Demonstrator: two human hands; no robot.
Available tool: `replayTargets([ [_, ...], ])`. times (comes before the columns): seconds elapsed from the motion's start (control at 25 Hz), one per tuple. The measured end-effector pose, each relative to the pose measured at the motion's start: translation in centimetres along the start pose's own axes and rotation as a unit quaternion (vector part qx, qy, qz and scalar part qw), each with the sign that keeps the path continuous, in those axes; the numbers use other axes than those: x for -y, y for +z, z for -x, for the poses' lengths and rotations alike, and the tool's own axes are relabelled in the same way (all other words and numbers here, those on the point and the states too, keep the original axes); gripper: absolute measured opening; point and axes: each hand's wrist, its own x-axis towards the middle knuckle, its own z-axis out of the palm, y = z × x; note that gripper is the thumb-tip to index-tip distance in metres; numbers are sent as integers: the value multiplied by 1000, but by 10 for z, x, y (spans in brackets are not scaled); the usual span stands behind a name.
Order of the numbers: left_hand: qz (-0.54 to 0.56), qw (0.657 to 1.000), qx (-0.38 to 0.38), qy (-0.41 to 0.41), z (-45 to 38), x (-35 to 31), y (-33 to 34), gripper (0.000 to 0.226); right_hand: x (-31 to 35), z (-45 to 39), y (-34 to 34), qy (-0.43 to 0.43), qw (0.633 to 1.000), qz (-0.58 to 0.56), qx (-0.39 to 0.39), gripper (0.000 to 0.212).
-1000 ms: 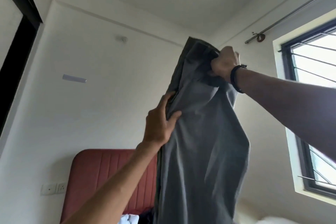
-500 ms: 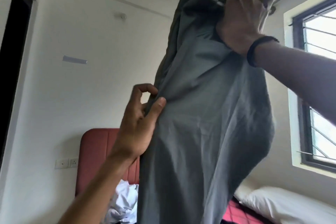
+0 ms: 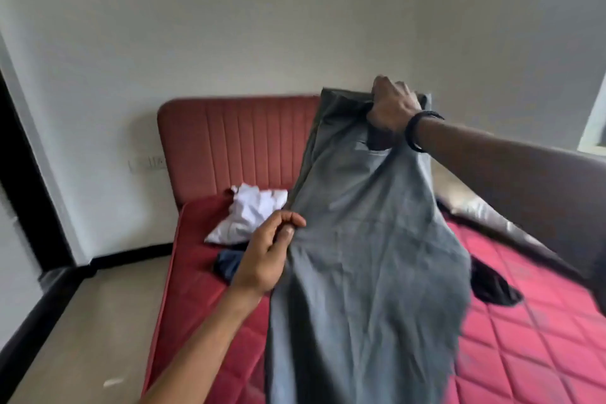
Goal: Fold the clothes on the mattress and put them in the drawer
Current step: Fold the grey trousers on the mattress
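Head view: both hands hold a long grey cloth garment (image 3: 367,256) in the air above the red quilted mattress (image 3: 524,338). Right hand (image 3: 392,106) grips its top edge in curled fingers; left hand (image 3: 265,256) pinches its left side edge. White crumpled cloth (image 3: 252,211) lies by the red padded headboard (image 3: 236,144).

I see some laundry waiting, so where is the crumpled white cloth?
In the head view, the crumpled white cloth lies on the red mattress near the headboard, left of the held grey garment.
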Motion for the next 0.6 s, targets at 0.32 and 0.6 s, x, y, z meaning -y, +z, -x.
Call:
replayTargets([
  [0.32,-246,879,154,-379,38,230,72,64,-109,124,331,-153,946,-9,287,73],
  [0.6,-351,824,141,-423,105,243,78,74,-181,389,336,176,969,-156,81,40],
])
